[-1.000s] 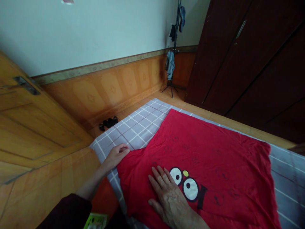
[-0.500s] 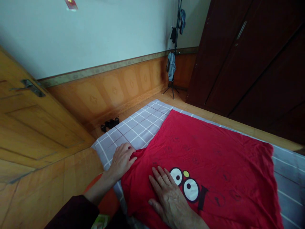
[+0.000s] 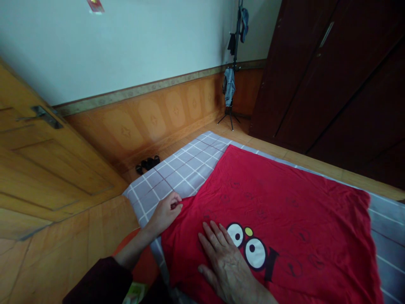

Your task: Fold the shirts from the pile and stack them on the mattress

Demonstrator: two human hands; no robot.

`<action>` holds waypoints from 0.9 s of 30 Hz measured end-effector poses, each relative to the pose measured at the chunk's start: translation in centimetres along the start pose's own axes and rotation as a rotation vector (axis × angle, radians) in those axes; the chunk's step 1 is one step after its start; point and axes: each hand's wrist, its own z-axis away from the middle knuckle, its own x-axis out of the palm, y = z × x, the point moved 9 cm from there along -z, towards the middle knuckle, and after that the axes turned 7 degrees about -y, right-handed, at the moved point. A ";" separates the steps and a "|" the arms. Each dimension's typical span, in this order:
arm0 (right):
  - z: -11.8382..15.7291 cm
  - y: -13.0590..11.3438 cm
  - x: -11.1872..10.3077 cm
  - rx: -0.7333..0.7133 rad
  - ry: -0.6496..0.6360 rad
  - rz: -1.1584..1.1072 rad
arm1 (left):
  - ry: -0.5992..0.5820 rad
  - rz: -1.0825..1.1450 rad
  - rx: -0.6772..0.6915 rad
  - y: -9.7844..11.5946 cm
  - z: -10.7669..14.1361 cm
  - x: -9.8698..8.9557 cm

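Observation:
A red cloth garment (image 3: pixel 278 190), which looks like a T-shirt, is spread over the bed (image 3: pixel 185 164) with its grey checked sheet. Cartoon eyes and a dark letter are printed on it. At the garment's left edge, my left hand (image 3: pixel 166 214) pinches a small fold between thumb and fingers. My right hand (image 3: pixel 226 264) lies flat on the fabric just left of the printed eyes, fingers stretched out. The garment's near edge runs out of the bottom of the view.
A wooden door (image 3: pixel 47 169) stands on the left. Black sandals (image 3: pixel 147 164) lie on the floor by the wall. A coat stand (image 3: pixel 234 63) with clothes is in the far corner, beside a dark wardrobe (image 3: pixel 332 84). Something orange (image 3: pixel 142 266) sits below my left arm.
My left fingers have closed more tightly into a pinch on the garment's edge. The right hand stays in place on the cloth. The view has shifted slightly.

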 end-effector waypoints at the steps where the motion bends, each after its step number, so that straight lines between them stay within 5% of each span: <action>1: 0.0 0.0 0.0 0.002 -0.005 -0.002 | -0.041 0.089 -0.004 0.0 -0.2 0.4; 4: -0.1 0.0 0.0 0.012 -0.013 -0.012 | -0.121 0.255 0.019 0.5 -0.8 1.1; 12: -0.1 0.1 0.0 0.002 -0.016 -0.016 | -0.084 0.483 -0.045 -1.3 -1.6 0.8; 21: -0.1 0.0 -0.2 0.008 -0.002 -0.036 | 0.081 -0.441 0.065 -0.3 -0.9 -0.5; 27: 0.1 0.2 -0.1 0.013 0.026 -0.051 | 0.022 -0.711 0.047 -0.2 0.0 -1.1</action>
